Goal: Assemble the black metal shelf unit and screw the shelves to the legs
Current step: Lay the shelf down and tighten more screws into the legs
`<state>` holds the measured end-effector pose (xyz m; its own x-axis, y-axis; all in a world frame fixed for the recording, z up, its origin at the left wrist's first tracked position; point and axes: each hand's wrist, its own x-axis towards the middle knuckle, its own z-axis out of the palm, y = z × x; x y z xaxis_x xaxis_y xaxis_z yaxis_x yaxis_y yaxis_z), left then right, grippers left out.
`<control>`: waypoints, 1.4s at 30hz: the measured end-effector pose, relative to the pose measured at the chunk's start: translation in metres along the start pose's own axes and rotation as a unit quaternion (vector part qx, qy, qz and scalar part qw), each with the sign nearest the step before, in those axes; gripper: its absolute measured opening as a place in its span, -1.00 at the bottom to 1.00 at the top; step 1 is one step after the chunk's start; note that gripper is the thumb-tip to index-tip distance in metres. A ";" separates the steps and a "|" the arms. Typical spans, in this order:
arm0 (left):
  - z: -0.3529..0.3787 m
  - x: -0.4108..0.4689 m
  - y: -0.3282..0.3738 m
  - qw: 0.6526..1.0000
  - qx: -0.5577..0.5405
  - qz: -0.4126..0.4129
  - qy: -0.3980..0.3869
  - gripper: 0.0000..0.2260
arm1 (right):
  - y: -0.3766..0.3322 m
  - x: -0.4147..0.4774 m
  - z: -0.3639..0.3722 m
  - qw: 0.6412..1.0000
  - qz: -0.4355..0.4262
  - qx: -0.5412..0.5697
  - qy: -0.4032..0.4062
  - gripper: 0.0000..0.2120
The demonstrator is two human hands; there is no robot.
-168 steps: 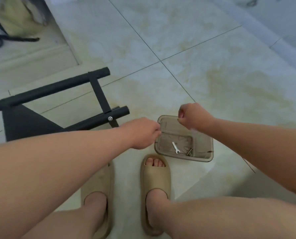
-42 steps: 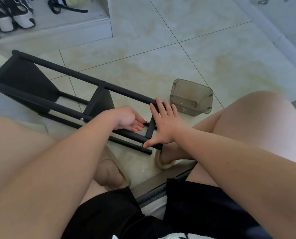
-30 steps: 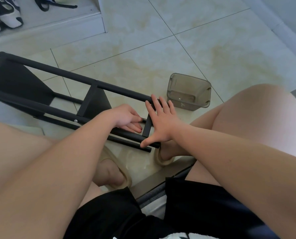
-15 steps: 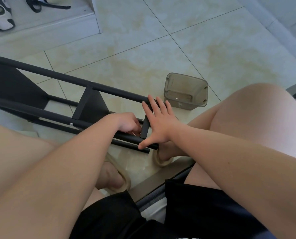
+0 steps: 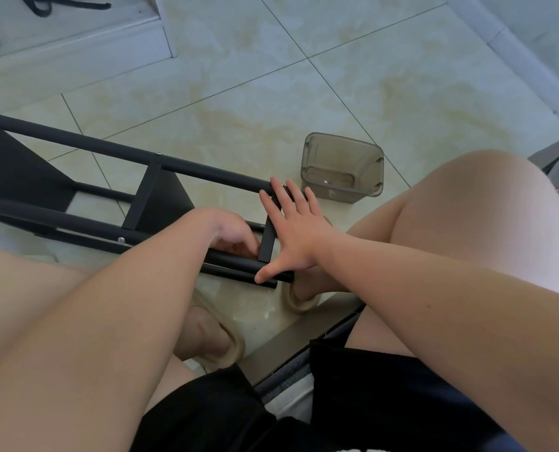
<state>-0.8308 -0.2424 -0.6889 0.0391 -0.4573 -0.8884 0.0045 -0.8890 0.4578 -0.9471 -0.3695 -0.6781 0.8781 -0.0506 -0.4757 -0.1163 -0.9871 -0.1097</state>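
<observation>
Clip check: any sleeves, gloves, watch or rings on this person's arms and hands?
None visible: no sleeve enters the frame, and the left grip and right grip show no gloves, rings or wristbands. Black shorts and beige slippers are worn.

Quick headcount: one black shelf unit (image 5: 161,203) lying on its side at the left of the frame, with four tube legs (image 5: 76,143) and three shelf panels (image 5: 14,171) (the rightmost one is edge-on). Two silver screw heads, one (image 5: 121,239) on the near leg and one (image 5: 158,154) on the far leg. Two hands at centre: left hand (image 5: 232,233) and right hand (image 5: 291,233). One smoky plastic tub (image 5: 343,164) right of centre. Two beige slippers (image 5: 232,349) lower centre.
</observation>
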 end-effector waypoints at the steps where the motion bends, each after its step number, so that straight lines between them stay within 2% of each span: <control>1: 0.000 -0.001 0.000 1.000 -0.001 -0.004 -0.010 -0.89 | 0.000 0.000 0.000 1.000 0.000 -0.001 -0.001 0.49; 4: -0.001 -0.001 0.000 0.999 -0.021 -0.011 -0.036 -0.84 | 0.000 0.000 0.000 1.000 -0.001 -0.004 -0.004 0.48; 12: 0.000 -0.002 0.002 0.999 -0.020 -0.017 -0.047 -0.83 | -0.001 0.000 -0.001 1.000 0.001 -0.009 -0.006 0.49; 30: 0.002 0.003 0.001 1.000 0.008 -0.001 -0.024 -0.89 | -0.001 0.000 0.000 1.000 0.001 -0.006 -0.008 0.49; 37: -0.001 0.003 -0.002 0.999 0.000 -0.006 -0.032 -0.85 | 0.000 0.000 0.000 1.000 0.001 -0.004 -0.007 0.49; 40: 0.000 0.005 -0.002 0.999 -0.014 -0.007 -0.028 -0.77 | -0.001 0.000 0.000 1.000 -0.001 -0.004 -0.005 0.48; 42: 0.001 0.007 -0.001 1.000 -0.008 0.001 -0.020 -0.82 | 0.000 0.000 0.000 1.000 0.000 -0.004 -0.006 0.48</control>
<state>-0.8318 -0.2446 -0.6953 -0.0008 -0.4596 -0.8881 0.0213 -0.8879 0.4595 -0.9468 -0.3690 -0.6783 0.8722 -0.0489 -0.4867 -0.1123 -0.9884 -0.1020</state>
